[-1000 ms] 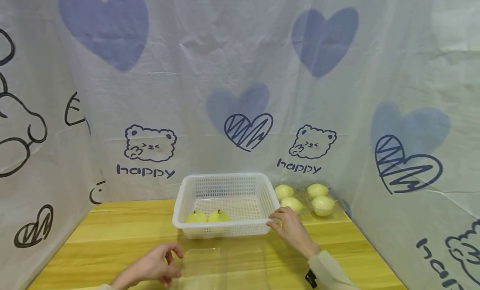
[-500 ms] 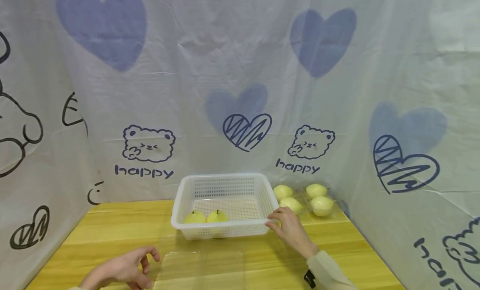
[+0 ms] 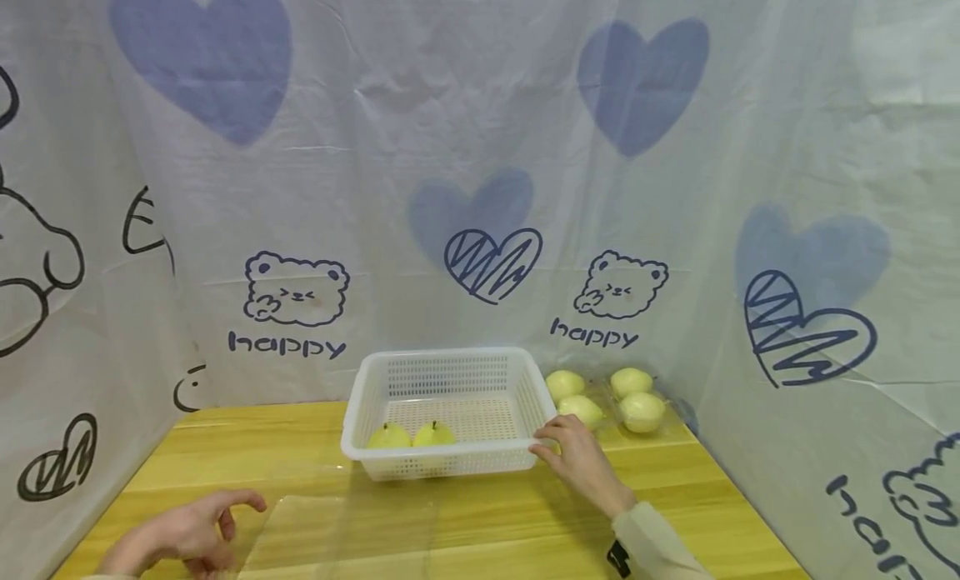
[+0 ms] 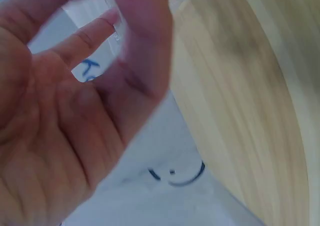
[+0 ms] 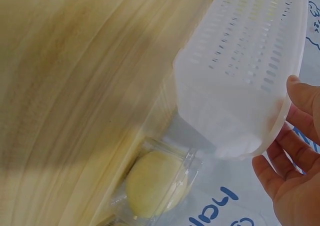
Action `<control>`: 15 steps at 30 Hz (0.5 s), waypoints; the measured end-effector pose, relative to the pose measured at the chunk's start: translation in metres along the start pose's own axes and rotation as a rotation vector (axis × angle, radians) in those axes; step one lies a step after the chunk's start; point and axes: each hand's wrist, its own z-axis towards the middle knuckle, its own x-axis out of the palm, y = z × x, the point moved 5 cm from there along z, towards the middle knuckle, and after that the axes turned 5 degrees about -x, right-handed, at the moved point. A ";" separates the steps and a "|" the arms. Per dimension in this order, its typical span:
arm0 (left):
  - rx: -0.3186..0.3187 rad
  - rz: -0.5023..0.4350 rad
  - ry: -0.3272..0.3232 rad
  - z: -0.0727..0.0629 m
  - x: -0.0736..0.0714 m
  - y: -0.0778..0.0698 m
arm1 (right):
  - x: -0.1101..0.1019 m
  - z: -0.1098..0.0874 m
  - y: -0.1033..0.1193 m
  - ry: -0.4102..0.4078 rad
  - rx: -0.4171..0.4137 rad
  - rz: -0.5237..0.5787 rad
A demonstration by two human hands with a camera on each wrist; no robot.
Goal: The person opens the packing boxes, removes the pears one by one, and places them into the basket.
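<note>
A white perforated plastic basket (image 3: 450,455) stands at the back of the table with two yellow pears (image 3: 434,434) in its front left part. My right hand (image 3: 579,459) grips the basket's front right corner; in the right wrist view the thumb lies on the rim and the fingers curl beneath it. At the front left, my left hand (image 3: 183,534) holds the left edge of a clear plastic box (image 3: 345,534), which lies low on the table and is hard to make out. The left wrist view shows curled fingers, blurred, with a sliver of clear plastic at their tips.
Right of the basket, several pale yellow fruits (image 3: 642,412) sit in clear plastic packs by the back wall; one fruit (image 5: 156,184) shows in its pack in the right wrist view. Printed cloth walls (image 3: 465,147) enclose the wooden table (image 3: 652,513) on the back and sides.
My left hand has moved left along the table, and the clear plastic box has slid left with it, away from below the basket. The right hand and basket have stayed in place.
</note>
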 end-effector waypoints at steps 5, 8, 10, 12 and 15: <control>0.037 0.061 -0.042 -0.009 -0.023 0.008 | -0.001 0.000 0.000 -0.004 -0.002 0.002; 0.011 0.180 -0.182 -0.016 -0.039 0.015 | -0.002 0.000 0.001 -0.016 -0.017 -0.004; -0.047 0.272 -0.305 -0.020 -0.050 0.021 | -0.003 0.000 0.002 -0.021 -0.023 -0.011; -0.088 0.335 -0.400 -0.023 -0.061 0.027 | -0.003 0.000 0.002 -0.024 -0.029 -0.013; -0.144 0.374 -0.470 -0.026 -0.073 0.037 | -0.003 -0.001 0.003 -0.022 -0.021 -0.007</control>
